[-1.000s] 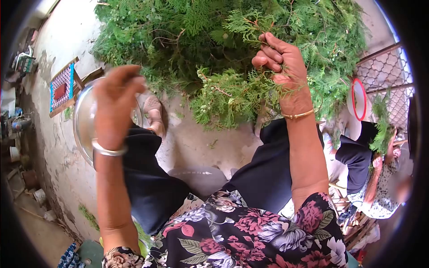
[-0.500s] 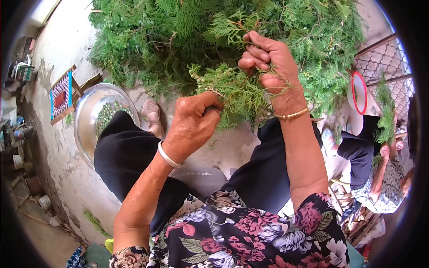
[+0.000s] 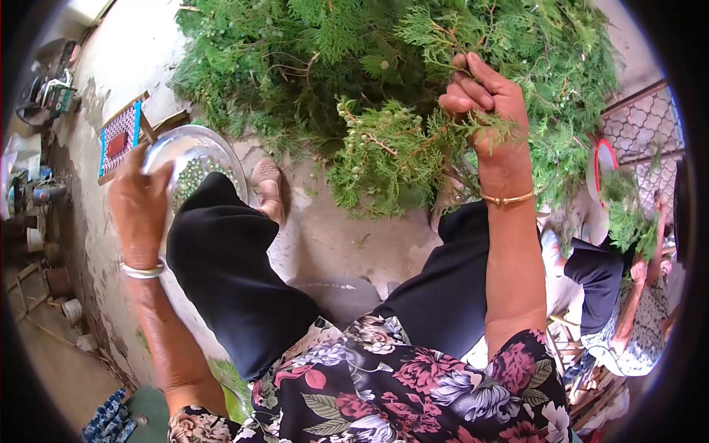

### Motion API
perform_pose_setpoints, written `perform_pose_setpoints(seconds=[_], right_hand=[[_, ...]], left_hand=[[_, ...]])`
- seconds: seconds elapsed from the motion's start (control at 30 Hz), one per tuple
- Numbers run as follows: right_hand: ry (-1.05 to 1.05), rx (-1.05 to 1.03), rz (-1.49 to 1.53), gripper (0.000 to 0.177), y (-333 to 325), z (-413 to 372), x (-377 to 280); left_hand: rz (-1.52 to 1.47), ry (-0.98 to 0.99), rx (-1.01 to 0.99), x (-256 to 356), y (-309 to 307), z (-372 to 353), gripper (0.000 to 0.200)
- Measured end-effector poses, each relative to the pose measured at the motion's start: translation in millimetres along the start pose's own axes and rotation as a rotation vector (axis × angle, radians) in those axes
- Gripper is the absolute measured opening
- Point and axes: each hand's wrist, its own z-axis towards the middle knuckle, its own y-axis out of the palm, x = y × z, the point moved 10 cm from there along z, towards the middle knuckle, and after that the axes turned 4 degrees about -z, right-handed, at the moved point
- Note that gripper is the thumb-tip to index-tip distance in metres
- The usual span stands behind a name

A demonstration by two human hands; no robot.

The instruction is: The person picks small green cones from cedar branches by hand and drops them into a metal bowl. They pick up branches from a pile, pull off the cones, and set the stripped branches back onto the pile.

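Observation:
My right hand [image 3: 491, 103] is closed around the stem of an arborvitae sprig [image 3: 391, 151], its fingertips pinched together. Flat green fronds hang to the left of the wrist, with small pale green cones among them. Over the left rim of a shiny metal basin [image 3: 235, 159] is my left hand [image 3: 140, 196], slightly blurred, thumb apart from the fingers and nothing visible in it. Small green cones [image 3: 193, 177] lie inside the basin. Part of the basin is hidden behind my left hand and knee.
A big heap of cut arborvitae branches [image 3: 354, 59] fills the ground ahead. A low stool with a woven seat [image 3: 122, 140] stands beyond the basin. At right, another person [image 3: 628, 310] sits near greenery and a red-rimmed container [image 3: 605, 159]. Assorted items line the left wall.
My left hand has left the sprig and swung left to the basin, its fingers loosening. My right hand still holds the sprig. The view has shifted slightly.

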Motion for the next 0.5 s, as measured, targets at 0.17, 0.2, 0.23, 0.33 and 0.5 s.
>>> perform_pose_setpoints(seconds=[0.17,0.2,0.23,0.33,0.5], right_hand=[[0.036,-0.118,-0.049,0.019,19,-10,6],[0.058,-0.136,-0.052,0.019,21,-12,8],[0.069,-0.136,-0.046,0.021,22,-14,10],[0.124,-0.179,-0.051,0.022,30,-20,18],[0.178,-0.309,-0.160,0.027,41,-24,28]], left_hand=[[-1.116,-0.228,-0.588,99,147,-57,0.042],[-1.202,-0.292,-0.749,119,182,-71,0.046],[-1.279,-0.431,-0.814,128,206,-80,0.044],[-1.513,-0.783,-0.860,148,264,-99,0.036],[-1.866,-1.280,-0.919,181,308,-123,0.021]])
